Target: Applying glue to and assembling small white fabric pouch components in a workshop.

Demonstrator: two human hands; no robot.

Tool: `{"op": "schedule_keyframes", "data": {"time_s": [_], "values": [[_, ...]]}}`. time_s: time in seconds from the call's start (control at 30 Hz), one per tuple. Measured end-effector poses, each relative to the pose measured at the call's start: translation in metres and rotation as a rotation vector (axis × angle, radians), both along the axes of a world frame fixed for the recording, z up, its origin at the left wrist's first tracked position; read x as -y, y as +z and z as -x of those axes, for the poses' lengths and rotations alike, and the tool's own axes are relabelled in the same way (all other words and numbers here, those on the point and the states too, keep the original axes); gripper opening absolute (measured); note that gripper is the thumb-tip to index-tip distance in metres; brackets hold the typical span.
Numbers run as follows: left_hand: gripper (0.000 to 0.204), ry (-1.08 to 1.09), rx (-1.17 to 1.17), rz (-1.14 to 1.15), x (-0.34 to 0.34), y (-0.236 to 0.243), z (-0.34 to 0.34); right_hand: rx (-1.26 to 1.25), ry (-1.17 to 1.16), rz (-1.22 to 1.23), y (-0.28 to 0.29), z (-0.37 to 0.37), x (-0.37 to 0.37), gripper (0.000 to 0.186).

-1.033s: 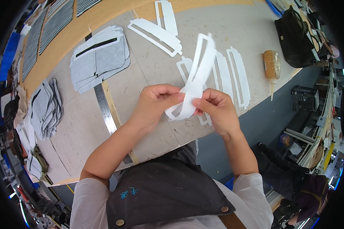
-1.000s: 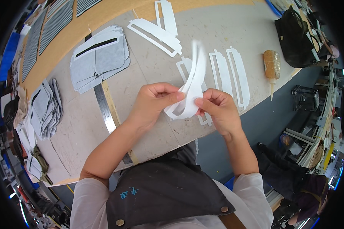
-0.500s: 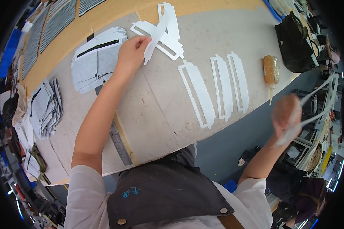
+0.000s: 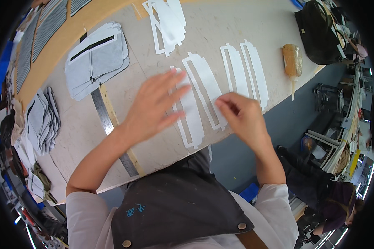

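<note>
My left hand (image 4: 156,99) is open, fingers spread and slightly blurred, over a white cut strip (image 4: 189,126) with a long slot. My right hand (image 4: 241,118) is closed, thumb and index finger together at the edge of a second white strip (image 4: 201,79); I cannot make out what, if anything, they pinch. Two more slotted strips (image 4: 232,62) (image 4: 255,70) lie side by side to the right. Several white pieces (image 4: 170,25) overlap at the top middle of the table (image 4: 145,79).
Grey pocket pieces (image 4: 95,62) are stacked left, more (image 4: 41,120) farther left. A steel ruler (image 4: 102,108) lies between. Striped fabric (image 4: 50,31) is at top left. A glue bottle (image 4: 292,62) and dark bag (image 4: 318,33) are right. A person in purple (image 4: 336,211) is at lower right.
My left hand has come down from the upper pile and opened. My right hand has moved from beyond the table's right edge onto the strips. Another strip now lies left of the row.
</note>
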State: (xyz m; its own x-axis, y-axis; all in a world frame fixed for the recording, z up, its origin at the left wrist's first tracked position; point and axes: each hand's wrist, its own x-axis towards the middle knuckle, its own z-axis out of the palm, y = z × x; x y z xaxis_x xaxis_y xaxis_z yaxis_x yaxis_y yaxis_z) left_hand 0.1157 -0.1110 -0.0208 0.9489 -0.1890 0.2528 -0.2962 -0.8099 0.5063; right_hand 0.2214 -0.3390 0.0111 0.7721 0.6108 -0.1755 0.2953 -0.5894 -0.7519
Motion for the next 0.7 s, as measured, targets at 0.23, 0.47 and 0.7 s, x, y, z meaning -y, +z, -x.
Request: {"op": "schedule_keyframes", "data": {"time_s": [0.23,0.47,0.7], "values": [[0.076,-0.046,-0.191,-0.212,0.043,-0.008,0.031,0.483,0.039,0.051,-0.022,-0.022,0.016,0.024],[0.07,0.049,-0.185,-0.162,0.054,-0.01,0.02,0.514,0.057,0.072,-0.022,-0.023,0.02,0.03],[0.043,0.222,0.015,-0.127,0.011,-0.007,-0.018,0.478,0.073,-0.096,-0.02,-0.011,0.02,0.028]]}}
